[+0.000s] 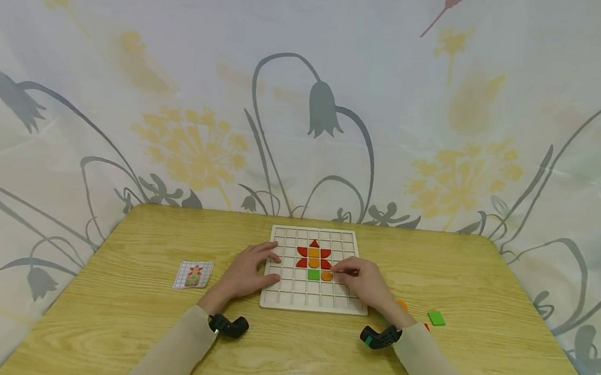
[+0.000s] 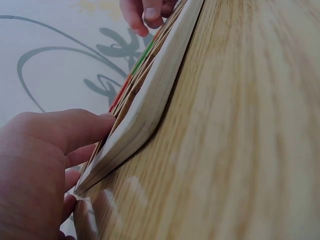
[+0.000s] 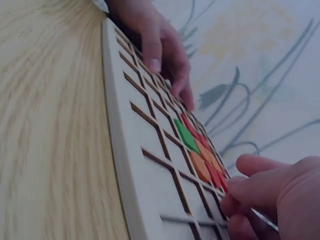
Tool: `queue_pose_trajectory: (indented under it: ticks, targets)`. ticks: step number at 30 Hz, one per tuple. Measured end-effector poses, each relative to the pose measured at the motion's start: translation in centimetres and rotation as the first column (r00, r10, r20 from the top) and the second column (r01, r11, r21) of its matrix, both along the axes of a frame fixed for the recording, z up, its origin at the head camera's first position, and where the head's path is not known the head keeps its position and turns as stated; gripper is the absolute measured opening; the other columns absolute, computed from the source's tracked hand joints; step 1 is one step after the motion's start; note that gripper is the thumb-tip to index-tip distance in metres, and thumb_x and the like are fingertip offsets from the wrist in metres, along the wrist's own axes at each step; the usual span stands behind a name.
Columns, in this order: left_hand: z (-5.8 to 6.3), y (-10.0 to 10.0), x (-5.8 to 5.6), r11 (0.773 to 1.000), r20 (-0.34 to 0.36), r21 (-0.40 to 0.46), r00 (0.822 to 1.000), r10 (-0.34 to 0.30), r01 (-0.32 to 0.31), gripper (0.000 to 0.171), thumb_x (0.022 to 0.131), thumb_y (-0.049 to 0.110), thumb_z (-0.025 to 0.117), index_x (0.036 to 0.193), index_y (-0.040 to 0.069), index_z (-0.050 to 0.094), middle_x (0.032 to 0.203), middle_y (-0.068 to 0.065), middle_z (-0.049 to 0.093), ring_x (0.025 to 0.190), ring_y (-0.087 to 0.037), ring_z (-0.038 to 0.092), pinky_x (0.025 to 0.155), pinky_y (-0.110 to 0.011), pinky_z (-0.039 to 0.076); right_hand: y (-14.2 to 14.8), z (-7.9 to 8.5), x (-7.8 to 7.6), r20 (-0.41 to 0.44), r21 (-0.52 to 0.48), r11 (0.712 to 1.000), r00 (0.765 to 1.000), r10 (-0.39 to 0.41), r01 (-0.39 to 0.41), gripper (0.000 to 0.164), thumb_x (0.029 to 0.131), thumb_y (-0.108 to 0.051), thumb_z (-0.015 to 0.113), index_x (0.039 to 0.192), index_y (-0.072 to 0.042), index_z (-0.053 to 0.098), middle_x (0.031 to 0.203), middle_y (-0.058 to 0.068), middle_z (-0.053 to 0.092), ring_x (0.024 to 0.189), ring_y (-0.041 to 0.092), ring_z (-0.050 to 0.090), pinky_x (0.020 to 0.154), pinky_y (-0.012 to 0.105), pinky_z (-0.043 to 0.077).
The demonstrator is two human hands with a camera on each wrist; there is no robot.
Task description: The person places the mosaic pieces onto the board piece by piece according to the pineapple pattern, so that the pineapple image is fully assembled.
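A white square grid board [image 1: 286, 298] lies on the table, with a pattern of flat pieces near its middle. A red triangle [image 1: 315, 244] tops an orange square [image 1: 314, 253], and red petal pieces [image 1: 302, 251] flank the column. Below are a green square [image 1: 313, 275] and, to its right, an orange disc [image 1: 327, 277]. My left hand [image 1: 248, 270] rests at the board's left edge, its thumb and fingers spread along the rim. With fingertips beside the orange disc, my right hand [image 1: 362, 280] reaches over the board's right side; no piece shows between its fingers.
A small printed card [image 1: 193, 275] with a coloured grid picture lies left of the board. Right of the board are a loose green square [image 1: 435, 318], an orange piece [image 1: 402, 305] and a red piece [image 1: 426, 327], partly hidden by the right arm. A patterned curtain [image 1: 302, 170] hangs behind the table.
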State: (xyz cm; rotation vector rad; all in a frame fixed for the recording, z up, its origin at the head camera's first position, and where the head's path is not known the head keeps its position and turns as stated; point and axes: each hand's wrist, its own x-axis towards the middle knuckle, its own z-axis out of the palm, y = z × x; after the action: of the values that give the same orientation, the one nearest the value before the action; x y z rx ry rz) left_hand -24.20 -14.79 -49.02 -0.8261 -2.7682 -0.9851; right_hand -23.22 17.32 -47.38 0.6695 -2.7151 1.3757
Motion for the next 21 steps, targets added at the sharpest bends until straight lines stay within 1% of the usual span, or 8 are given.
queue_pose_trajectory:
  ticks: [4,5,8,9,14,16,19,21]
  targets:
    - [-0.1,0.1,0.0,1.0,0.003,-0.001,1.0,-0.003,0.003,0.031,0.091,0.035,0.071,0.116,0.016,0.068,0.154,-0.007,0.043,0.141,-0.037,0.035,0.112,-0.061,0.027,2.2,0.4,0.3,0.074,-0.018,1.0,0.997,-0.017,0.018,0.016,0.095,-0.009,0.067,0.108,-0.011,0.076,0.11,0.005,0.071,0.087,0.017,0.064,0.072,0.029,0.052]
    - [-0.1,0.1,0.0,1.0,0.001,-0.002,1.0,-0.002,0.002,0.031,0.091,0.035,0.071,0.116,0.016,0.068,0.154,-0.006,0.042,0.141,-0.037,0.035,0.112,-0.061,0.027,2.9,0.6,0.3,0.08,-0.013,1.0,0.997,-0.015,0.016,0.016,0.096,-0.009,0.067,0.109,-0.01,0.076,0.111,0.007,0.071,0.087,0.018,0.064,0.072,0.029,0.052]
    - [-0.1,0.1,0.0,1.0,-0.004,0.001,1.0,-0.001,0.001,0.031,0.091,0.034,0.071,0.115,0.015,0.068,0.154,-0.007,0.043,0.141,-0.037,0.036,0.111,-0.061,0.027,5.2,1.1,0.6,0.08,0.007,1.0,0.997,-0.005,0.005,0.017,0.097,-0.01,0.065,0.111,-0.006,0.074,0.113,0.01,0.07,0.089,0.02,0.065,0.073,0.029,0.053]
    - [-0.1,0.1,0.0,1.0,-0.004,0.002,1.0,-0.001,0.001,0.031,0.091,0.034,0.071,0.115,0.015,0.068,0.154,-0.007,0.043,0.141,-0.037,0.036,0.111,-0.061,0.027,6.1,1.1,0.6,0.067,0.021,1.0,0.998,-0.005,0.004,0.017,0.097,-0.01,0.064,0.111,-0.006,0.074,0.112,0.011,0.07,0.089,0.021,0.065,0.073,0.029,0.053]
    - [0.1,0.2,0.1,1.0,-0.004,0.002,1.0,0.003,-0.003,0.031,0.091,0.034,0.071,0.115,0.015,0.068,0.153,-0.008,0.044,0.141,-0.037,0.036,0.112,-0.06,0.027,9.8,1.3,1.2,0.058,0.093,0.995,0.998,-0.025,0.02,0.017,0.098,-0.01,0.064,0.111,-0.005,0.074,0.111,0.011,0.07,0.089,0.017,0.065,0.073,0.027,0.054]
    - [0.1,0.2,0.1,1.0,-0.004,0.002,1.0,0.005,-0.005,0.03,0.091,0.033,0.071,0.114,0.015,0.068,0.153,-0.008,0.044,0.141,-0.037,0.036,0.112,-0.06,0.028,10.9,1.4,1.6,0.067,0.12,0.992,0.997,-0.038,0.03,0.016,0.097,-0.011,0.065,0.11,-0.006,0.074,0.11,0.01,0.071,0.088,0.015,0.065,0.072,0.027,0.054]
    - [0.2,0.2,0.1,1.0,-0.001,0.005,1.0,0.005,-0.005,0.03,0.091,0.033,0.072,0.114,0.015,0.068,0.153,-0.008,0.044,0.141,-0.037,0.036,0.112,-0.06,0.028,12.1,1.6,2.1,0.074,0.15,0.988,0.997,-0.03,0.018,0.017,0.097,-0.012,0.066,0.11,-0.006,0.074,0.109,0.009,0.071,0.087,0.013,0.065,0.071,0.026,0.053]
    - [0.2,0.1,0.1,1.0,-0.001,0.005,1.0,0.004,-0.004,0.03,0.091,0.033,0.072,0.114,0.015,0.068,0.153,-0.009,0.044,0.14,-0.037,0.036,0.112,-0.06,0.028,12.6,1.8,2.4,0.08,0.15,0.989,0.997,0.004,-0.016,0.017,0.097,-0.012,0.066,0.11,-0.005,0.074,0.109,0.01,0.071,0.088,0.013,0.065,0.071,0.026,0.054]
